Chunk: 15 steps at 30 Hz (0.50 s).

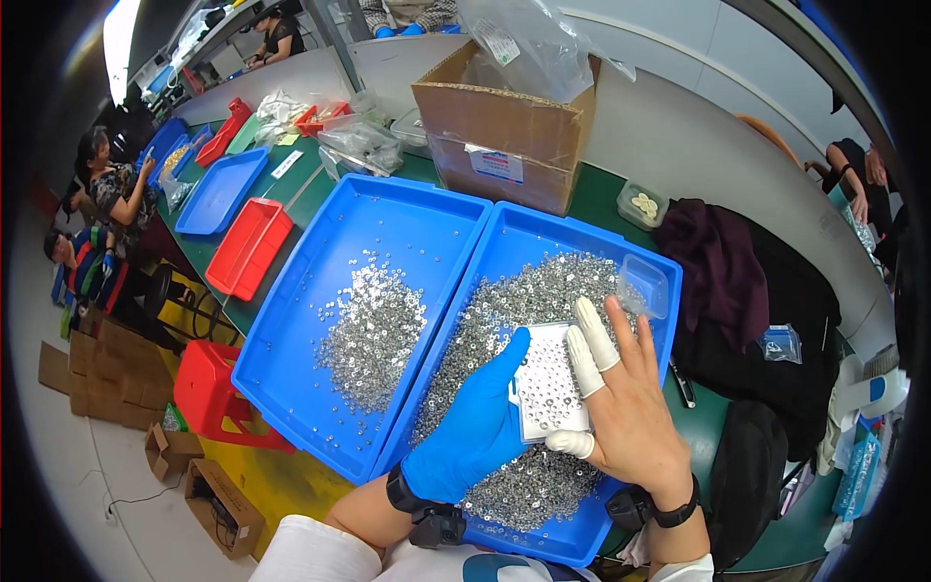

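In the blue-gloved palm of my left hand [470, 432] lies a small white rectangular tray [529, 398], its thumb along the left side. Small shiny metal ring-like parts [555, 393] are scattered over the tray's face. My right hand [630, 407] has white finger cots on the thumb and two fingers. Those fingers are stretched out at the tray's right edge; whether they press on it I cannot tell. Beneath both hands is a blue bin [669, 339] with a thick layer of the same metal parts [529, 495]. A clear plastic box [642, 286] rests at its far right corner.
Left of it, another blue bin [320, 252] holds a smaller pile of metal parts [373, 335]. Behind stand a cardboard box [504, 145] and a small tub of pale pieces [642, 206]. Dark cloth [718, 267] lies right; a red tray [248, 247] lies left. Other people work farther off.
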Motion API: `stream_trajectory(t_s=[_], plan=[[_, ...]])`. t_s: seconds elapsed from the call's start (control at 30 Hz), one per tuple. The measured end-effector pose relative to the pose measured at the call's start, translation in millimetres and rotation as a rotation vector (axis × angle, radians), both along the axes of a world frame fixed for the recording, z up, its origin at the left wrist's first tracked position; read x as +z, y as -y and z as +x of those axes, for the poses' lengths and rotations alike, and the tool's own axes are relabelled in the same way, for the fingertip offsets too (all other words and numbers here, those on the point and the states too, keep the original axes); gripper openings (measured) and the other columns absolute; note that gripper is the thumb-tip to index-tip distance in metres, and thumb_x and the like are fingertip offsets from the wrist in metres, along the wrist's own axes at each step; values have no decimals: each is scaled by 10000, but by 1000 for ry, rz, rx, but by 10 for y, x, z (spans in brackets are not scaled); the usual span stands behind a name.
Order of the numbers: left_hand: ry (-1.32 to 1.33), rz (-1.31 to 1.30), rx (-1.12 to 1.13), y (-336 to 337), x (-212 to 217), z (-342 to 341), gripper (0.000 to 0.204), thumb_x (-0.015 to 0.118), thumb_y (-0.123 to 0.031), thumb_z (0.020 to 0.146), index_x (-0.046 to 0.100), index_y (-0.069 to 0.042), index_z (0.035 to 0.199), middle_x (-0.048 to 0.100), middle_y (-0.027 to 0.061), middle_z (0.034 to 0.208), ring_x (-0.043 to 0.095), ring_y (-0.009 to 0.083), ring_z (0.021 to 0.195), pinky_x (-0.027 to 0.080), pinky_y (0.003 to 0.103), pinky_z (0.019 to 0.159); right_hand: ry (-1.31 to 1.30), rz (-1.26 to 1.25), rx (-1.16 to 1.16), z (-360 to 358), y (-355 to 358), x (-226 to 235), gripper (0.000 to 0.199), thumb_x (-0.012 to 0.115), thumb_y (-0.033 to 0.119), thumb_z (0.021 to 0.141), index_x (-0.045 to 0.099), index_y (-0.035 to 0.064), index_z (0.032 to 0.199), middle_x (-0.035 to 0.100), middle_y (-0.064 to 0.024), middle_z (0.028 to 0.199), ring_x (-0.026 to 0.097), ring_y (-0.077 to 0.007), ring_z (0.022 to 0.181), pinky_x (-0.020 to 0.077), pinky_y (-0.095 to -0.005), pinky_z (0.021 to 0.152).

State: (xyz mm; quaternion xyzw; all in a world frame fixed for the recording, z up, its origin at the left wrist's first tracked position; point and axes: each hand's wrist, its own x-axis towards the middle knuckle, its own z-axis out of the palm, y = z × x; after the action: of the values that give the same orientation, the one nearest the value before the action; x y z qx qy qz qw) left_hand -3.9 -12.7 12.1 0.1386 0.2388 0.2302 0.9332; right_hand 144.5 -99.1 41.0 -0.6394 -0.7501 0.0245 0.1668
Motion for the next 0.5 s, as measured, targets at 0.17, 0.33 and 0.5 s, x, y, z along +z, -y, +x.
stream_trajectory(t_s=[0.17,0.33,0.5], plan=[[140,-108,-32,-51,-3,-68,525,340,-411,1029,384,-56,1413,507,149,1360,544,298,1210,475,471,995,-84,6,14,66,22,29,1076,646,694,687,349,-44,1410,303,-240,1483,203,-436,1407,144,-634,1104],[268,-170,-56,-73,-34,-115,493,349,-379,1030,389,-62,1405,530,145,1330,569,285,1178,510,453,957,-182,-5,43,68,15,1,1147,730,673,619,319,-25,1431,334,-228,1450,233,-423,1397,163,-643,1096],[193,-122,-50,-66,38,-149,450,402,-290,1014,401,-40,1388,555,153,1287,595,278,1139,536,441,922,-212,31,30,79,38,11,1114,758,625,632,325,-18,1431,369,-220,1408,263,-413,1382,169,-648,1092]])
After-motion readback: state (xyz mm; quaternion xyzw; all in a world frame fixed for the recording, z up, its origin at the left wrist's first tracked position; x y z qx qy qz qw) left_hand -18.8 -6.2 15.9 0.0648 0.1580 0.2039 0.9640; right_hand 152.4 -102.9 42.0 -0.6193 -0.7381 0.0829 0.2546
